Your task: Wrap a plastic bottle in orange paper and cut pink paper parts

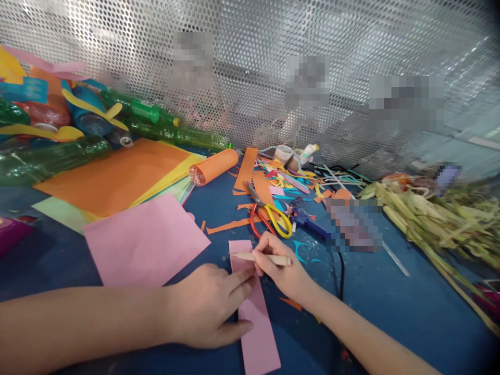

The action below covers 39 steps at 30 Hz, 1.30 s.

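Note:
A strip of pink paper lies lengthwise on the blue table in front of me. My left hand rests across it with fingers stretched out, the fingertips on the paper. Between the thumb and fingers of my right hand is a beige pencil, its point over the strip's far end. I cannot tell whether the point touches the paper, and no marks are readable. Just beyond lie open scissors with red and yellow handles. A larger pink sheet sits left of the strip.
Orange and yellow sheets are stacked at left, near several green bottles. An orange-wrapped bottle lies behind. Paper scraps surround a blue glue gun. Dry husks cover the right side; a perforated metal panel borders the back.

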### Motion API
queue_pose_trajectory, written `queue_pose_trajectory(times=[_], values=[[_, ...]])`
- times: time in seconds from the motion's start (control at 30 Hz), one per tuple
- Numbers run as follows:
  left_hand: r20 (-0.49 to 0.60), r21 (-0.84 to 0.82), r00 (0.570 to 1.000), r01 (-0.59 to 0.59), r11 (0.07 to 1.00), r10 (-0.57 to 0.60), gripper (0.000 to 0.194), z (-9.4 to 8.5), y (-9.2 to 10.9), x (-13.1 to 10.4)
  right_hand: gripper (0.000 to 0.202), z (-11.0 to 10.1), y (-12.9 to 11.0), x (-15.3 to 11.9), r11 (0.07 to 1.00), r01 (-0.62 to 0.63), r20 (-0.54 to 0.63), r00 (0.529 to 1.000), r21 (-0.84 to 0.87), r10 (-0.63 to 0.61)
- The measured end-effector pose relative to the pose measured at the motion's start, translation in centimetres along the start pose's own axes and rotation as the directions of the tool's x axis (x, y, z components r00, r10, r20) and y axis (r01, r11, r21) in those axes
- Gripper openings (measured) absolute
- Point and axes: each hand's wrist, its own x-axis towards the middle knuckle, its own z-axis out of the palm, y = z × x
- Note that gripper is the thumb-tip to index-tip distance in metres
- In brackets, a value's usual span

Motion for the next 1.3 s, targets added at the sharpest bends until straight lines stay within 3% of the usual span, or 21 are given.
queue_pose_trajectory(times=[0.53, 0.87, 1.17, 1.3], values=[[-0.009, -0.025, 1.0, -0.001, 1.0, 0.001, 0.048, 0.0, 0.1, -0.1, 0.021, 0.0, 0.1, -0.3, 0.976, 0.004, -0.23, 0.972, -0.219, -0.056], [-0.005, -0.003, 1.0, 0.002, 1.0, -0.002, 0.045, -0.1, 0.1, 0.0, 0.022, -0.7, -0.4, -0.5, 0.948, -0.019, -0.264, 0.962, -0.318, -0.069], [0.001, 0.021, 1.0, -0.001, 1.0, 0.001, 0.047, -0.2, 0.1, 0.1, 0.023, -1.1, -0.4, -0.9, 0.968, -0.023, -0.247, 0.968, -0.249, -0.04], [0.0, 0.017, 1.0, -0.005, 1.0, 0.005, 0.047, -0.2, 0.1, 0.1, 0.018, -0.9, -0.8, -0.8, 0.996, -0.053, -0.315, 0.947, 0.066, 0.071]])
